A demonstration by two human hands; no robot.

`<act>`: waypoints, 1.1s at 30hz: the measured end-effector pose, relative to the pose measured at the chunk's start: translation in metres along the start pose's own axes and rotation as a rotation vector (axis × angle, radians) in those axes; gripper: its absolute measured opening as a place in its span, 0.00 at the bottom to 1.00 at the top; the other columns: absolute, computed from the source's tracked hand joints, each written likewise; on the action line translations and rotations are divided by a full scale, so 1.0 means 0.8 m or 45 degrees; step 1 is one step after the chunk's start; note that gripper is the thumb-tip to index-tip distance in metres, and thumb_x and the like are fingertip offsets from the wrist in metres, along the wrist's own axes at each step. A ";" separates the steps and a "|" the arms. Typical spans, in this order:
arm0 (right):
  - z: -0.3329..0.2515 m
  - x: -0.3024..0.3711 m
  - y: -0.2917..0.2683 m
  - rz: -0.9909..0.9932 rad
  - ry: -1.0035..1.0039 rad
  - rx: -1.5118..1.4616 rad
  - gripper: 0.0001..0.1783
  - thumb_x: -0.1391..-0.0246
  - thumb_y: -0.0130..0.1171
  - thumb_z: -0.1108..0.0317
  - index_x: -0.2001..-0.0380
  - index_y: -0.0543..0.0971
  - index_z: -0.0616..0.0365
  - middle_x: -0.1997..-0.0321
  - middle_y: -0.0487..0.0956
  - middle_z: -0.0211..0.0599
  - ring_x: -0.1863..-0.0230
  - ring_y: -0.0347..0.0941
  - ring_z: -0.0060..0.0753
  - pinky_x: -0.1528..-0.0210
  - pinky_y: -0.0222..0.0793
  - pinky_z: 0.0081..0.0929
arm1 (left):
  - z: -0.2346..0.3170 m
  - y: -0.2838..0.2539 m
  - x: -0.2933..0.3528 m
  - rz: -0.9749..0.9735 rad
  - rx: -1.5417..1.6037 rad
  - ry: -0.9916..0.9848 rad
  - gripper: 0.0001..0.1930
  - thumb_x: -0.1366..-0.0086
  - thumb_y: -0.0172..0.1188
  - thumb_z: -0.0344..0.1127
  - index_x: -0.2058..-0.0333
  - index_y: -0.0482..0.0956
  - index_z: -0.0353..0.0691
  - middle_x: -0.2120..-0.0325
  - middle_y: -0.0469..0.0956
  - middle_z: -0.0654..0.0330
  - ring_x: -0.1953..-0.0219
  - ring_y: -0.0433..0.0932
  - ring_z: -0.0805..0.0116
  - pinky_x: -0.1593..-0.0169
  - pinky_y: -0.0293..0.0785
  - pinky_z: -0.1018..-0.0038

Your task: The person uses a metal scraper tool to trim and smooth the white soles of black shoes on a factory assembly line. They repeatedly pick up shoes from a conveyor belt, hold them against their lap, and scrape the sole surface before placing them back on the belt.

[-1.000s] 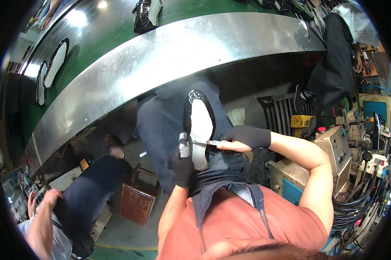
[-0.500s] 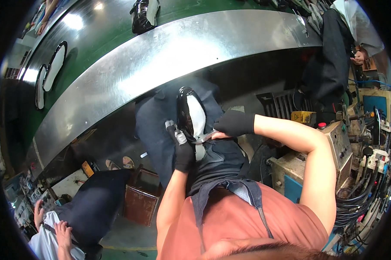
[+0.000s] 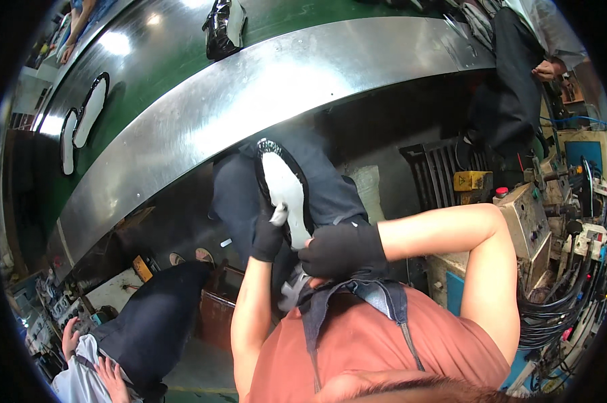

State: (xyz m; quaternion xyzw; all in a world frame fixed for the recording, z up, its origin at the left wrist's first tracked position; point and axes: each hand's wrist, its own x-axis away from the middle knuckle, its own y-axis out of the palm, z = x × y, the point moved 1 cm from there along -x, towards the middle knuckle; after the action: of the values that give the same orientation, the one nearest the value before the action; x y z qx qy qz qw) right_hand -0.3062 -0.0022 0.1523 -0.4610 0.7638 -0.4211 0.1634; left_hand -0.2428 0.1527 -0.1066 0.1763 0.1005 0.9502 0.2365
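Metal ledge [image 3: 263, 84] glaring; left grip [image 3: 268, 234] holds shoe [image 3: 283, 180], partly hidden beneath; right grip [image 3: 344, 248]: hold obscured, cannot tell.

Glossy black shoe [image 3: 285, 181], white underside facing up, toe pointing away and slightly left, over the lap [image 3: 233, 191]

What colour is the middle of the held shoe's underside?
The underside's middle is white; see head view.

From the wearer's head, one wide fisheye view looks steeply down and forward, fairly near the shoe [image 3: 285, 181] close to its centre. The wearer's shirt [image 3: 397, 336] fills five o'clock; a metal ledge [image 3: 263, 80] bows from nine to two.
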 end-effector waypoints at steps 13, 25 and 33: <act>0.088 0.090 0.030 0.225 0.958 -1.126 0.27 0.36 0.45 0.47 0.69 0.79 0.63 0.71 0.79 0.47 0.69 0.76 0.44 0.65 0.69 0.35 | 0.099 0.077 0.029 -0.030 0.355 -0.416 0.37 0.31 0.36 0.66 0.40 0.64 0.38 0.47 0.71 0.56 0.46 0.70 0.63 0.42 0.65 0.68; 0.054 0.112 -0.044 0.022 0.873 -0.033 0.25 0.43 0.53 0.46 0.76 0.76 0.60 0.74 0.76 0.46 0.71 0.76 0.51 0.66 0.72 0.41 | 0.090 0.062 0.010 0.073 -0.536 0.326 0.32 0.37 0.61 0.45 0.42 0.59 0.35 0.48 0.68 0.50 0.46 0.69 0.55 0.44 0.65 0.62; 0.076 0.054 -0.023 0.165 0.811 0.045 0.26 0.43 0.53 0.46 0.80 0.76 0.60 0.81 0.74 0.47 0.76 0.77 0.46 0.75 0.71 0.39 | 0.133 0.068 0.032 -0.275 -0.461 0.182 0.50 0.51 0.73 0.32 0.37 0.46 0.40 0.43 0.62 0.52 0.42 0.66 0.60 0.40 0.66 0.62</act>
State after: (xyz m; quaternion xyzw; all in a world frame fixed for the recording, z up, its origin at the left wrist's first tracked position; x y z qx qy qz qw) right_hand -0.2796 -0.0725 0.1374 -0.2536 0.7970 -0.5460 -0.0492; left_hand -0.2455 0.1295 0.0133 0.0513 -0.0370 0.9319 0.3571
